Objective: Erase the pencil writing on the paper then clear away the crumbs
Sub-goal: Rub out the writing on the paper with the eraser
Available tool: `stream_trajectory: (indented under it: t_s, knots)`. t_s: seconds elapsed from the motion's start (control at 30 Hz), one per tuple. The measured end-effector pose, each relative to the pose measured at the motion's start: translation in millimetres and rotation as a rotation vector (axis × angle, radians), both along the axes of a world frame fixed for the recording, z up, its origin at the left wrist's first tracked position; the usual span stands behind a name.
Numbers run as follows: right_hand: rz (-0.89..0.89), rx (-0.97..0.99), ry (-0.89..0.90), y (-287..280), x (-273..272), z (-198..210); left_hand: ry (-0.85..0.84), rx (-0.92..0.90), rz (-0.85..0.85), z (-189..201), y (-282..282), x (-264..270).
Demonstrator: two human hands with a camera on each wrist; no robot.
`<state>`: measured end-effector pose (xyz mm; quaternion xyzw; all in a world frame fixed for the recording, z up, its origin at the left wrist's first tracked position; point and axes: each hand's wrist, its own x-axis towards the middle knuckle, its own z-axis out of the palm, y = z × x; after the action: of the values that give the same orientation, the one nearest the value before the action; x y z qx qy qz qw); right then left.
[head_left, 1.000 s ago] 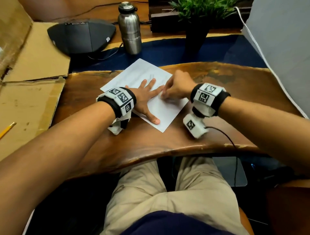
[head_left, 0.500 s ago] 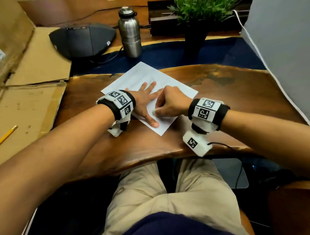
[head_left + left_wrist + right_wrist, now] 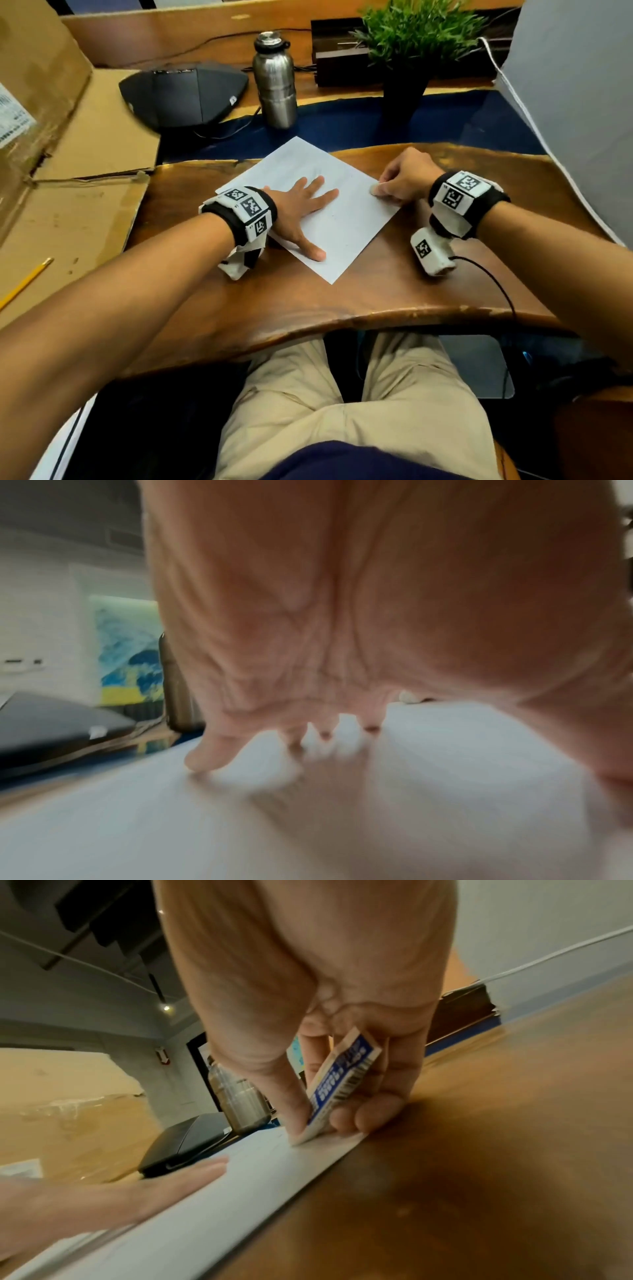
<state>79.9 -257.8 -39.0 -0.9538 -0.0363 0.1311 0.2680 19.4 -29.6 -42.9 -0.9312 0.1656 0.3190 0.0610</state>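
A white sheet of paper lies at an angle on the wooden desk. My left hand lies flat on it with fingers spread, pressing it down; the left wrist view shows the fingertips touching the paper. My right hand pinches a white eraser in a blue sleeve between thumb and fingers. The eraser's tip touches the paper at its right edge. Faint pencil marks show on the sheet; I see no crumbs clearly.
A steel bottle, a dark conference phone and a potted plant stand behind the paper. Flattened cardboard with a yellow pencil on it lies to the left. A white board leans at the right.
My right hand with the eraser has moved from the paper's middle, beside the left fingers, out to its right edge. The left hand stays flat on the sheet.
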Motion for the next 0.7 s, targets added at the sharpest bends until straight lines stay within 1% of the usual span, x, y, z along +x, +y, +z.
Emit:
stream_trajectory:
  t_s: [0.07,0.1,0.17,0.27,0.33,0.37,0.4,0.43,0.5,0.53,0.57,0.6,0.67,0.7]
  knots:
    - [0.021,0.002,0.023,-4,2,-6,-0.04,0.009,-0.018,6,1,0]
    - [0.024,0.0,0.022,-5,2,-6,-0.072,-0.018,-0.049,10,0,-4]
    - [0.02,0.006,0.01,-6,4,-4,-0.093,-0.136,-0.178,12,-9,-19]
    - [0.045,0.017,0.023,-9,6,-4,0.0,-0.251,-0.428,0,-24,-48]
    - [0.067,0.016,0.027,-9,7,-6,0.05,-0.27,-0.512,-12,-25,-59]
    - [0.073,0.02,0.021,-9,6,-6,0.049,-0.279,-0.515,-16,-22,-58]
    - [0.075,0.024,0.013,-9,6,-6,0.039,-0.274,-0.478,-17,-16,-52]
    - [0.075,0.025,0.007,-9,6,-6,0.018,-0.244,-0.403,-15,-9,-43]
    - [0.076,0.022,0.006,-9,4,-5,-0.063,-0.126,-0.249,-10,4,-23]
    - [0.075,0.022,0.005,-9,4,-5,-0.108,-0.076,-0.229,-6,6,-16]
    - [0.075,0.021,0.002,-9,4,-5,-0.138,-0.067,-0.267,-5,4,-16]
    - [0.072,0.021,-0.004,-9,4,-6,-0.147,-0.099,-0.342,-5,-2,-21]
    - [0.06,0.027,-0.009,-9,5,-7,-0.089,-0.222,-0.505,-11,-22,-39]
    - [0.054,0.029,-0.006,-9,5,-7,-0.046,-0.276,-0.554,-16,-31,-46]
